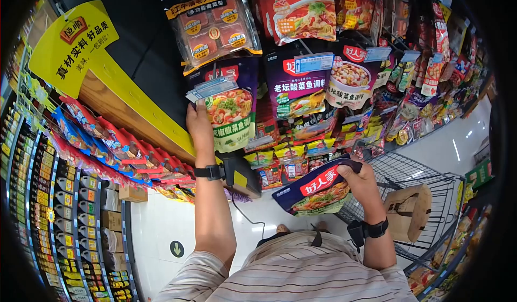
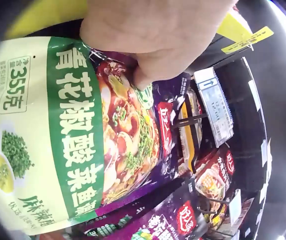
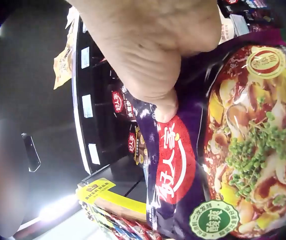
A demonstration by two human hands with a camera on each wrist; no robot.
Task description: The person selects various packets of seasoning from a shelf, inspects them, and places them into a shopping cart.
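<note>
While I monitored from a distance, the head view showed both hands on glossy seasoning pouches. At 10 o'clock from centre, the left hand [image 1: 200,128] met the edge of a hanging pouch [image 1: 232,113], just below a price tag [image 1: 214,89]. Between 4 and 5 o'clock, the right hand [image 1: 363,186] held a second pouch [image 1: 316,189], tilted, beside a wire cart [image 1: 392,168].

In the left wrist view, the hand came in from 12 o'clock, thumb bent onto the pouch's printed front at the 9 o'clock side; its other fingers were hidden, but I read a light pinch.

In the right wrist view, the thumb pressed the dark upper end, at 12 o'clock from the red logo, with fingers out of sight behind and only the pouch between.

I judged both pouches fairly light and limp, their film slippery and their filling apt to sag. The flat top seal looked the surest hold; squeezing the full belly risked a burst seam.
</note>
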